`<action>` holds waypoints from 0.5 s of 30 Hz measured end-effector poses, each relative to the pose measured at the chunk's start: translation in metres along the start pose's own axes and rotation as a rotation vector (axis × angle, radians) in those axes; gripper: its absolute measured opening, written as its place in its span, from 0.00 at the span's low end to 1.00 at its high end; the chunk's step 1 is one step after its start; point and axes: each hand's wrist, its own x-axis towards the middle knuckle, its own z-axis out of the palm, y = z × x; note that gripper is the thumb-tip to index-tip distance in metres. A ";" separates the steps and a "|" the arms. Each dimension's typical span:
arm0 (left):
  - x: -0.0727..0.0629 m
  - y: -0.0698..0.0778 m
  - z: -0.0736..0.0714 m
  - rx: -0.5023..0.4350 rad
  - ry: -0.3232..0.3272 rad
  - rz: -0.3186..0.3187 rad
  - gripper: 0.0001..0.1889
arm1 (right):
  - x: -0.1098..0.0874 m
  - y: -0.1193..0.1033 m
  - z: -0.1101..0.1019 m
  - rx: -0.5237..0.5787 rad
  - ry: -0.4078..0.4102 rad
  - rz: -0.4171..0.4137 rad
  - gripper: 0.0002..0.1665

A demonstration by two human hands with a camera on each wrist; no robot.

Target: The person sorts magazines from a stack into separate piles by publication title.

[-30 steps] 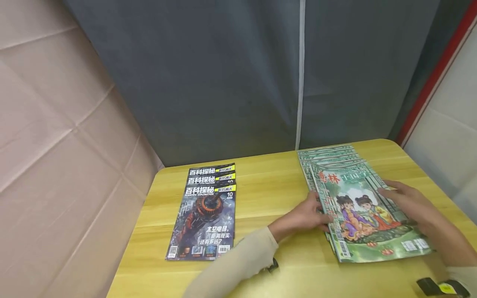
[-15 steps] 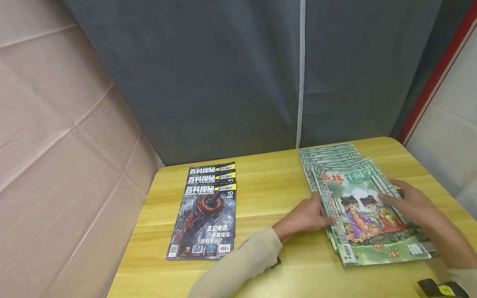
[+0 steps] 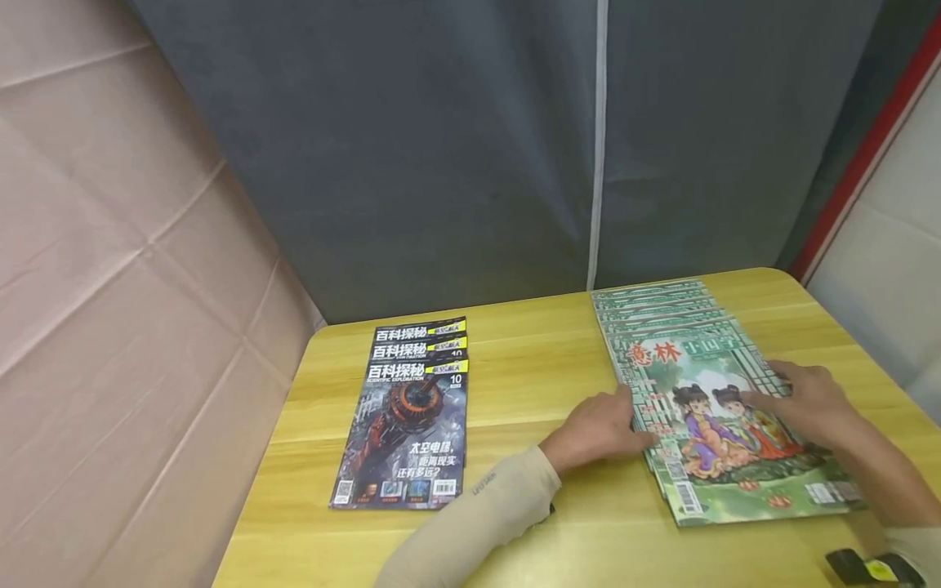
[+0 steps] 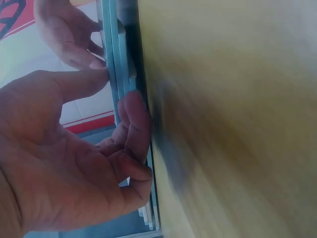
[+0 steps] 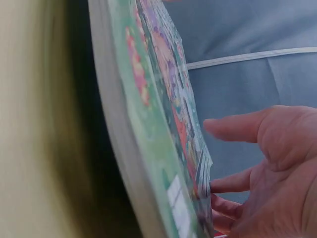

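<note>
A green illustrated magazine (image 3: 735, 482) lies on top of several like it, fanned toward the back with their upper edges (image 3: 650, 302) showing. My left hand (image 3: 599, 429) holds the left edge: in the left wrist view its thumb (image 4: 86, 84) touches the top cover's edge and its curled fingers (image 4: 136, 121) are against the side of the stack. On the other side is my right hand (image 3: 816, 404). In the right wrist view its thumb (image 5: 233, 128) stands off the cover, and its fairly straight fingers (image 5: 230, 182) touch the stack's right edge.
Several dark science magazines (image 3: 404, 433) lie overlapped on the left of the wooden table (image 3: 529, 359). A grey curtain (image 3: 441, 163) hangs behind the table, with a pale cloth wall (image 3: 147, 327) at left and another (image 3: 904, 188) at right.
The top green magazine has shifted slightly right and toward me and now sits lower, in line with the fanned ones beneath. Both hands have moved slightly with it; the dark magazines stay put.
</note>
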 end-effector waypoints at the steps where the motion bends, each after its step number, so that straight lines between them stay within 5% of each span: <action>1: -0.001 0.000 0.000 -0.006 -0.004 -0.005 0.27 | 0.000 0.000 0.000 -0.003 0.001 0.002 0.59; 15: -0.001 0.005 0.004 0.027 -0.030 -0.012 0.34 | 0.002 0.001 0.002 0.029 -0.048 -0.018 0.59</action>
